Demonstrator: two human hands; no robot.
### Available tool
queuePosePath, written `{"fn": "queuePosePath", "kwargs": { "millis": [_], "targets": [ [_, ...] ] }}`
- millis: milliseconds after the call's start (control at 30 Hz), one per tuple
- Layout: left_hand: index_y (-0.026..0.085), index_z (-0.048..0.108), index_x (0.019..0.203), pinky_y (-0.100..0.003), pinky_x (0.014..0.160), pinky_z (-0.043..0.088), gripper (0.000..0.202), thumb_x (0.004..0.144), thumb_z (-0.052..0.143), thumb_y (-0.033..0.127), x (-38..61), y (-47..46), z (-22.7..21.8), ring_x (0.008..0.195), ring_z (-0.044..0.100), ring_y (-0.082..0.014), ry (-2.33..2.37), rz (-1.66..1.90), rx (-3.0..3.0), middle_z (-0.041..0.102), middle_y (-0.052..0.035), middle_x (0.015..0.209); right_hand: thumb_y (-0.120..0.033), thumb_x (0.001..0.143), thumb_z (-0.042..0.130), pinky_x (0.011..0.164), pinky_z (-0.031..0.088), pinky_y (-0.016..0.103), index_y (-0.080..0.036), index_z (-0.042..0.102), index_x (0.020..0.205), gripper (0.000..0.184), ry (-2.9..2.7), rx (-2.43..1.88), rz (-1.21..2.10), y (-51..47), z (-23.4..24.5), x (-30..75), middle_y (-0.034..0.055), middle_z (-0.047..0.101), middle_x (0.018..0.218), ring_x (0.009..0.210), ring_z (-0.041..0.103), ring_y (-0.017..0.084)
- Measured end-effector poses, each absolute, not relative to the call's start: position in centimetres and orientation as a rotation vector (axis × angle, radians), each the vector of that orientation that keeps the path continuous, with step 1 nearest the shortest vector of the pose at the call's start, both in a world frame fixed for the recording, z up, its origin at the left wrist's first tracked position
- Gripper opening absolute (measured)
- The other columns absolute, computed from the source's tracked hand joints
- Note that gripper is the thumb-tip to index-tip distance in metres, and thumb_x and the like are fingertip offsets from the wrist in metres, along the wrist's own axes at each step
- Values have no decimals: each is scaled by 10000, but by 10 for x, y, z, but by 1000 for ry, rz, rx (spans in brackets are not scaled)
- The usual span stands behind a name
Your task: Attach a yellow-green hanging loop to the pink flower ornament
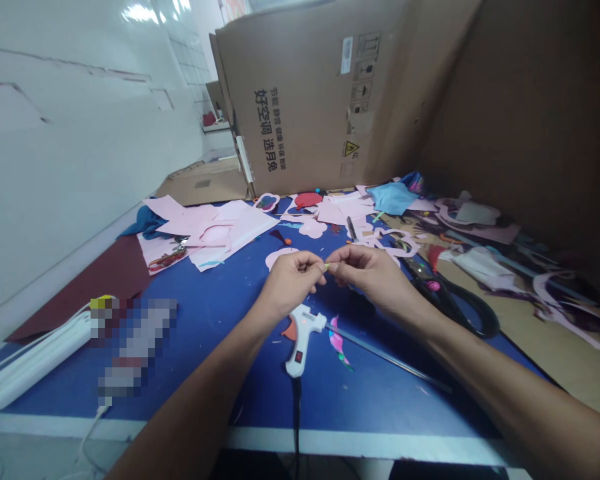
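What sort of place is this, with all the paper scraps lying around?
Probably a makeshift craft workspace: a hot glue gun and large scissors lie on a blue table among pink paper cutouts, with a large cardboard box propped behind.

A white glue gun (300, 337) lies on a blue table (205, 313) beside a thin rod (390, 357), with black-handled scissors (453, 297) to the right, a white power strip (35, 363) at left and pink paper cutouts (220, 230) scattered below a cardboard box (300, 100) printed with Chinese lettering
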State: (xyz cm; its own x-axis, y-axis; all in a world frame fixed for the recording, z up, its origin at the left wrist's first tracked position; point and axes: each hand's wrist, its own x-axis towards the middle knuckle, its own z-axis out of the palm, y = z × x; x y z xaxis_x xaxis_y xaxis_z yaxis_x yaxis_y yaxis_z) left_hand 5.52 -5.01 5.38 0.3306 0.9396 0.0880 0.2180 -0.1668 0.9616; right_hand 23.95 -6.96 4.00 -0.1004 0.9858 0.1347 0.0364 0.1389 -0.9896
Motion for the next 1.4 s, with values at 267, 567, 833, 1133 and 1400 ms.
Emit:
{"fn": "queuePosePath", "kwargs": {
  "millis": [267,567,833,1133,1400],
  "targets": [
    [185,675,721,-215,521,410,144,856,638,220,56,-49,49,510,548,-80,1052,934,1571,692,13,673,-444,773,815,590,374,296,-194,759,867,273,-1400,-1093,1146,-68,39,239,6,675,716,620,519,142],
    [188,686,734,-213,510,392,134,852,640,232,56,-48,48,503,539,-82,1064,940,1547,696,12,655,-436,785,809,605,403,297,-191,768,895,272,-1398,-1086,1163,-70,40,239,7,686,734,632,537,143],
    [179,686,751,-208,495,390,112,842,649,232,55,-47,54,487,538,-76,1073,939,1399,705,-2,669,-373,838,806,660,481,311,-209,740,1124,336,-1429,-1002,1049,-67,37,243,7,713,857,712,608,160],
    [178,654,765,-191,454,361,111,845,671,253,49,-46,57,466,551,-69,921,807,1195,687,-8,664,-260,960,731,860,543,378,-253,812,1044,117,-1710,-910,626,-70,35,244,44,795,994,921,726,221],
    [168,674,762,-195,433,329,140,831,707,285,47,-47,57,473,547,-74,859,708,1095,670,-18,649,-323,968,725,826,522,372,-247,806,959,111,-1714,-969,611,-74,43,244,53,785,947,877,706,232]
  ]
}}
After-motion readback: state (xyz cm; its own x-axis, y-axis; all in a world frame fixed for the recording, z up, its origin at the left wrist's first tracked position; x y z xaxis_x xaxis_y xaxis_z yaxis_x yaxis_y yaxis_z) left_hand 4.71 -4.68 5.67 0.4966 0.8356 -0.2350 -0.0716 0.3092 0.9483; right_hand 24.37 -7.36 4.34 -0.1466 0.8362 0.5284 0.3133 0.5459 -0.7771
